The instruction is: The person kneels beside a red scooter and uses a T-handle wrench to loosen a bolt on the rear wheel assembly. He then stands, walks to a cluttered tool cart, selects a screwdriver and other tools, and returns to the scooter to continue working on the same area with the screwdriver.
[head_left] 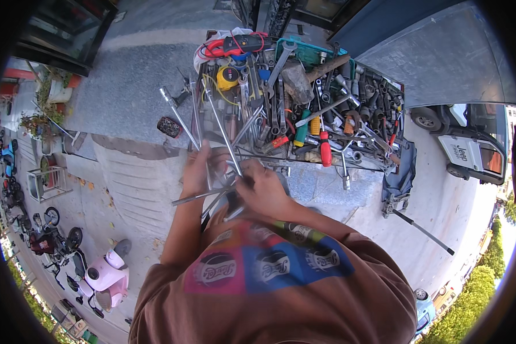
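Observation:
My right hand (263, 186) is closed around a long chrome rod-shaped wrench (220, 120) that slants up and away toward the tool pile. My left hand (196, 171), slightly blurred, is closed at the near end of another chrome socket wrench (177, 114), whose socket end points far left. Below and between the hands, a steel bar (197, 198) crosses other metal rods; how these join is hidden. Just beyond my hands lies a heap of tools, with a yellow tape measure (228, 77), a red-handled screwdriver (325, 150) and a large open-end wrench (281, 66).
A red clamp meter (235, 46) lies at the heap's back, and a hammer (309, 77) near its middle. Many sockets (378, 97) fill the right side. A floor jack handle (424, 232) sticks out at right. A pink scooter (106, 278) and a white vehicle (470, 152) stand farther off.

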The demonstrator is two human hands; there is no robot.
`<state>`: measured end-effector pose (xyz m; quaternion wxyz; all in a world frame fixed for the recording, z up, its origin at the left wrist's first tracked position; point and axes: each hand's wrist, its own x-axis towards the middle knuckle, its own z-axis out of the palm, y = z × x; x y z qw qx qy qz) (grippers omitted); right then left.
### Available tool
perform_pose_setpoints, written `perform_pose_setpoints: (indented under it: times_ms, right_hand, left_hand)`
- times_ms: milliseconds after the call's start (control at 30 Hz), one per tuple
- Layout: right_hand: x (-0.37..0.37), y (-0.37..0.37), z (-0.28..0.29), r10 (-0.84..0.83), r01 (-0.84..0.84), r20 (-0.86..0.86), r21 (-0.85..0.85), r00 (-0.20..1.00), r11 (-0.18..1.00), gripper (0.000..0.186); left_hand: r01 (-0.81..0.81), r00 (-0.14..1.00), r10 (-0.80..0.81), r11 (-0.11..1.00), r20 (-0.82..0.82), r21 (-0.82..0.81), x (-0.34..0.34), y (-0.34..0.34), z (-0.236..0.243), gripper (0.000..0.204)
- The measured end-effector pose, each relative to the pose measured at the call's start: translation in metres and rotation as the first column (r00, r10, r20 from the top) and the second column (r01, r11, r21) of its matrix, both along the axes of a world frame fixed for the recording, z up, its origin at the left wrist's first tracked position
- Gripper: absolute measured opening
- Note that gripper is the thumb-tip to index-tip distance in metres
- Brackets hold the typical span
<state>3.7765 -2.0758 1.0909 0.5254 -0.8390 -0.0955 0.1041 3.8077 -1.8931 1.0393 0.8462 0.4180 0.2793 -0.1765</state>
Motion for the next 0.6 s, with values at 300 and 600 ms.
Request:
perform_pose_setpoints:
  times_ms: [300,600]
  right_hand:
    - [0.057,-0.005,0.009,0.288,-0.257,0.245,-0.15,0.926,0.955,0.016]
    - [0.306,-0.018,-0.033,0.389,-0.019,0.367,-0.707,0.845,0.707,0.059]
  left_hand:
    - [-0.17,0.974,0.189,0.975,0.124,-0.146,-0.004,0.016,0.036,0.032]
    - [-0.343,0.933,0.36,0.898,0.014,-0.276,-0.052,0.062,0.04,0.011]
